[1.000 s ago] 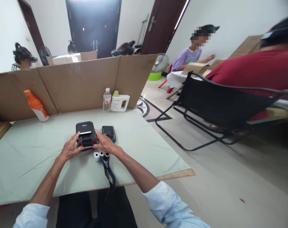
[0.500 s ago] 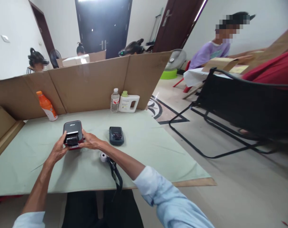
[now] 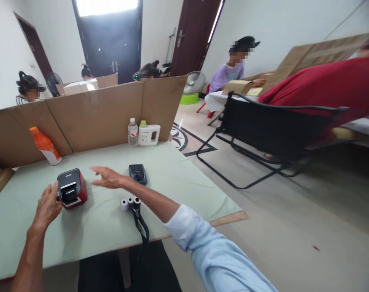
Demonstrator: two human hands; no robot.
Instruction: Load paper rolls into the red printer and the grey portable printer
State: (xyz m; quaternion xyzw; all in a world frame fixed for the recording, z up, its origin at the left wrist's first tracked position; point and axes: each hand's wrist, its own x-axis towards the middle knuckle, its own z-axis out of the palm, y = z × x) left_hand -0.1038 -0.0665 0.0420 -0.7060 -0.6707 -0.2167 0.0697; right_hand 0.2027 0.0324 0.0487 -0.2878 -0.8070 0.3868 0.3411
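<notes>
A small black and red label printer (image 3: 71, 188) stands on the pale green table (image 3: 178, 182), left of middle, its lid raised. My left hand (image 3: 47, 205) grips its left side with curled fingers. My right hand (image 3: 107, 177) hovers open to the right of the printer, fingers stretched out, touching nothing. A second, dark printer (image 3: 137, 173) lies flat just beyond that hand. Three small paper rolls (image 3: 129, 202) sit in a row in front of my right forearm, with a black strap (image 3: 141, 225) trailing from them over the table's near edge.
An orange bottle (image 3: 46, 146) leans at the back left against a cardboard screen (image 3: 96, 113). A clear water bottle (image 3: 132, 132) and a white jug (image 3: 148, 134) stand at the back. Other people sit behind the screen and at right, near a black folding chair (image 3: 272, 134).
The printer has slid left across the table with my left hand. My right hand has let go of it and now hangs open beside it.
</notes>
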